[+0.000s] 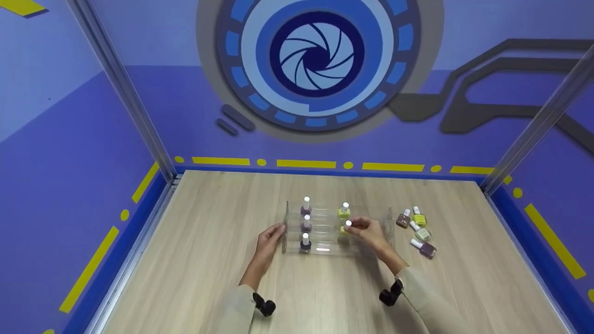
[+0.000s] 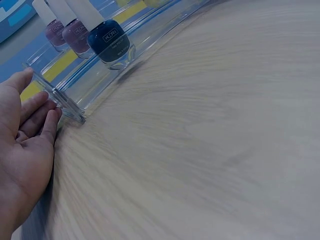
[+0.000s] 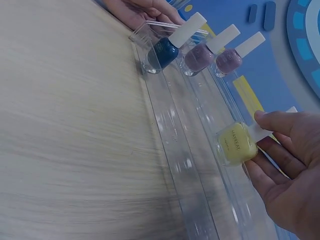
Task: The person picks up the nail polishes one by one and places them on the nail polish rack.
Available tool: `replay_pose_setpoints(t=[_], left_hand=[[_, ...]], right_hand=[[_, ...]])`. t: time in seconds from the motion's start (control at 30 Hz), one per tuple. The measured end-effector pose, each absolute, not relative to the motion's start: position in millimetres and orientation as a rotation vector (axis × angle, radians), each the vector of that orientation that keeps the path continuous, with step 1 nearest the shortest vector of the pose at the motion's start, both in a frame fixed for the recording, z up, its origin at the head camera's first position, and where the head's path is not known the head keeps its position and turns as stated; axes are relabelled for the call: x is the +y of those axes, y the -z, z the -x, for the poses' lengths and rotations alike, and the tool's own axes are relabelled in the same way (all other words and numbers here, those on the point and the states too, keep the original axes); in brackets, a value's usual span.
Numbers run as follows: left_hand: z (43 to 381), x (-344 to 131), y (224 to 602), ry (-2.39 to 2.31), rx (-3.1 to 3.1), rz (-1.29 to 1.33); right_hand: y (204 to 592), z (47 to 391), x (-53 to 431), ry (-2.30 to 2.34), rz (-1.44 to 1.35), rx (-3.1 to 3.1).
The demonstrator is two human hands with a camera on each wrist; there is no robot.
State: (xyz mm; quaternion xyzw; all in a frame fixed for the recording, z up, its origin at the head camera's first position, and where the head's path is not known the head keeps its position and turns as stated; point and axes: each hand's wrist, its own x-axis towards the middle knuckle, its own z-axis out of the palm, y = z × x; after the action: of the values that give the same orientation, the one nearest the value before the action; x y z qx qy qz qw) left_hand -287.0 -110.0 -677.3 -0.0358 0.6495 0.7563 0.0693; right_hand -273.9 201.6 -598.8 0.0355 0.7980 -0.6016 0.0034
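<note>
A clear stepped rack [image 1: 325, 249] stands on the table. My right hand [image 1: 370, 233] pinches the white cap of a yellow nail polish bottle [image 3: 237, 144], which is upright at the middle step; whether its base touches the step I cannot tell. Behind it, another yellow bottle [image 1: 344, 213] sits on the back step. At the rack's left side a dark blue bottle [image 2: 110, 44] stands in front, with a mauve bottle [image 2: 76, 36] and a purple bottle [image 2: 54, 33] on the steps behind. My left hand [image 1: 267, 241] touches the rack's left end panel from outside with loosely bent fingers.
Right of the rack, loose bottles lie on the wooden table [image 1: 195, 260]: a brown one [image 1: 403, 219], a yellow-green one [image 1: 419, 219], a pale green one [image 1: 422, 233] and a dark purple one [image 1: 427, 250]. Blue printed panels [image 1: 153, 102] enclose the back and sides.
</note>
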Motion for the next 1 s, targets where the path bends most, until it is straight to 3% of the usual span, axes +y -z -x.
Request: replay_pose_setpoints(t=[0.6, 1.0], left_hand=[[287.9, -108.3, 674.3, -2.243, 1.997, 0.145], [287.8, -107.7, 674.8, -2.229, 1.989, 0.157]], right_hand=[[595.8, 272.6, 207.0, 1.846, 0.008, 2.472], [576.6, 269.6, 259.5, 1.895, -0.038, 2.422]])
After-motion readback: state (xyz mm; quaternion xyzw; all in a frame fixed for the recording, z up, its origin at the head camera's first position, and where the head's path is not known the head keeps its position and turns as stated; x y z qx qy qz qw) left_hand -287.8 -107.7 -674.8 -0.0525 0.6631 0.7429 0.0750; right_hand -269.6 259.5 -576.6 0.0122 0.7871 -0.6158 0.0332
